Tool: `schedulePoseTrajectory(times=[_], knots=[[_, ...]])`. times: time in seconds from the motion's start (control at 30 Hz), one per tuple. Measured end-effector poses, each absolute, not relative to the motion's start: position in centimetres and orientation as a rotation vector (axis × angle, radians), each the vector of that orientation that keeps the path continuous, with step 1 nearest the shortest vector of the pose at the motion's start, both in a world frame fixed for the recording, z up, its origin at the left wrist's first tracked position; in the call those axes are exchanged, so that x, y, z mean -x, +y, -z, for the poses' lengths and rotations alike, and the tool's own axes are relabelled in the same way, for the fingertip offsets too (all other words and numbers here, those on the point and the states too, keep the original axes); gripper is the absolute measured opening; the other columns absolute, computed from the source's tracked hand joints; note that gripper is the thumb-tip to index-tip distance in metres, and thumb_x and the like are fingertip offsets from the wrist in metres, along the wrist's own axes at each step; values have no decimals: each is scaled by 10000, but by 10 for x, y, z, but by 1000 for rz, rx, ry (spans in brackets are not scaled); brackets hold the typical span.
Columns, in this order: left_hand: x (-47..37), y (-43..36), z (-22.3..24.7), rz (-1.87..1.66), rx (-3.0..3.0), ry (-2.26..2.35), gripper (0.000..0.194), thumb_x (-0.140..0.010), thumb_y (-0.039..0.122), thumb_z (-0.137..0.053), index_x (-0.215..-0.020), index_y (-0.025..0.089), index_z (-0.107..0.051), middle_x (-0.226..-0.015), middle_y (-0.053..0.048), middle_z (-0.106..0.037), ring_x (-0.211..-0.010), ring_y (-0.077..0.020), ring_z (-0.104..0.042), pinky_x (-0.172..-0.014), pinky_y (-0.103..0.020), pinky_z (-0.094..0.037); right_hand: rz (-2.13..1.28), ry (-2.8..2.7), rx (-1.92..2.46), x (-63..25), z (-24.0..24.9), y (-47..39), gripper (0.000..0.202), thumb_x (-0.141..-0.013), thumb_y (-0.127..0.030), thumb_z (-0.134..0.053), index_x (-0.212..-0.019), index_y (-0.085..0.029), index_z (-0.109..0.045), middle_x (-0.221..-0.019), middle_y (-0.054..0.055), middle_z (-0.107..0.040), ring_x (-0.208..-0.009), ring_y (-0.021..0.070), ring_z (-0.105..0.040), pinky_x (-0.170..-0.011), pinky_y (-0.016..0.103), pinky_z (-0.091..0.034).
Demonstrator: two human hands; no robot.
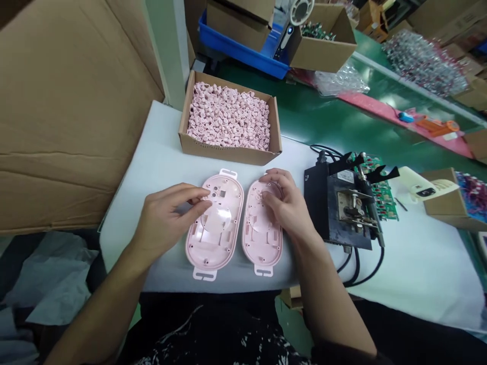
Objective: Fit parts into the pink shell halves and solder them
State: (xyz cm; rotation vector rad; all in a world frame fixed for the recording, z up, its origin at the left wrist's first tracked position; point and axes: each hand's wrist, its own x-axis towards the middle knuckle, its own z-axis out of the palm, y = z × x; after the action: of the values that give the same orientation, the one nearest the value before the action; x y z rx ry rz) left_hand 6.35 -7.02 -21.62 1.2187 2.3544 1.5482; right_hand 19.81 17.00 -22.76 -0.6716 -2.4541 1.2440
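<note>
Two oval pink plastic shells lie side by side on the pale tabletop, hollow sides up. Over the upper left part of the left shell [215, 228], my left hand [167, 215] pinches a small pink part [206, 198], mostly hidden by the fingertips. My right hand [285, 203] is at the upper end of the right shell [262, 230], its thumb inside and its fingers over the top edge. Something small may be under that thumb; I cannot make it out. Behind the shells a cardboard box [228, 153] holds many small pink parts.
To the right stands a black soldering-type device [323, 203] with cables, green circuit boards [382, 195] and a cream handheld fan [426, 187]. A blue tray [243, 50] and an open carton [323, 55] are at the back. Large cardboard [76, 116] rises at the left.
</note>
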Motion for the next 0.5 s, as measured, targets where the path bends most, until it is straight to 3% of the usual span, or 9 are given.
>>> schedulePoseTrajectory(times=[0.2, 0.37, 0.5], knots=[[-58, -51, 210, -1378, -1545, 2396, 103, -881, 273, -767, -978, 239, -777, -859, -10, -625, -825, -148, -554, -741, -306, -484, -1279, -2235, 710, -202, 234, 165, 219, -840, -281, -599, -1052, -283, -658, -1314, 61, -546, -1308, 289, -494, -1137, 576, -368], [-50, -45, 216, -1068, -1552, 2490, 132, -853, 307, -791, -982, 277, -794, -882, -21, -548, -850, -181, -497, -764, -356, -438, -1236, -2321, 692, -202, 229, 162, 181, -851, -293, -611, -1014, -324, -682, -1261, 44, -557, -1277, 297, -493, -1132, 621, -324], [-51, -49, 222, -1137, -1498, 2458, 122, -912, 294, -729, -1013, 257, -787, -880, -14, -548, -823, -159, -498, -761, -348, -448, -1228, -2337, 686, -203, 226, 162, 180, -864, -277, -601, -1019, -329, -676, -1259, 35, -557, -1257, 291, -501, -1112, 600, -344]])
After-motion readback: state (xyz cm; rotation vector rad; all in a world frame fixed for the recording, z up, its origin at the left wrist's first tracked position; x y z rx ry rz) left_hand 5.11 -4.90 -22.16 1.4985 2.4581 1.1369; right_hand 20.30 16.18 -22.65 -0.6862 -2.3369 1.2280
